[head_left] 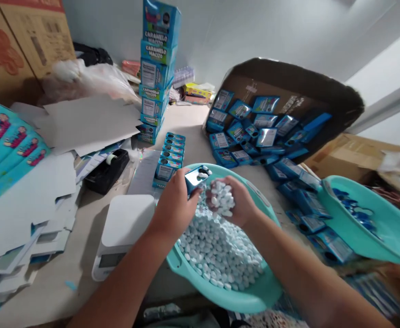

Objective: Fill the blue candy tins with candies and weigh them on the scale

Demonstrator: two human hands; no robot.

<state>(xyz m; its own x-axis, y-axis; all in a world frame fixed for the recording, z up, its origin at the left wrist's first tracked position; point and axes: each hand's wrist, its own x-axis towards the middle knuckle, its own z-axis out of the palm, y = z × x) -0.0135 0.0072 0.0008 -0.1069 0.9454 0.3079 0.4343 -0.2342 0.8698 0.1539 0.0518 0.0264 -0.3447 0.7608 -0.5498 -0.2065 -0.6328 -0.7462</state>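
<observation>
My left hand [174, 207] grips a small open blue candy box [196, 176] over a teal basin [254, 298]. My right hand [236, 200] is cupped around a handful of white candies [222, 197], right beside the box's open mouth, where a few candies show. The basin holds a heap of pale round candies [216, 250] below both hands. Both forearms reach in from the bottom edge.
A white scale [124, 228] sits left of the basin. Behind it stands a row of filled blue boxes [170, 155] and a tall box stack [157, 68]. A tipped carton [288, 86] spills blue boxes at right. A second teal basin [384, 228], a tape dispenser [107, 171], flat cardboard [25, 200].
</observation>
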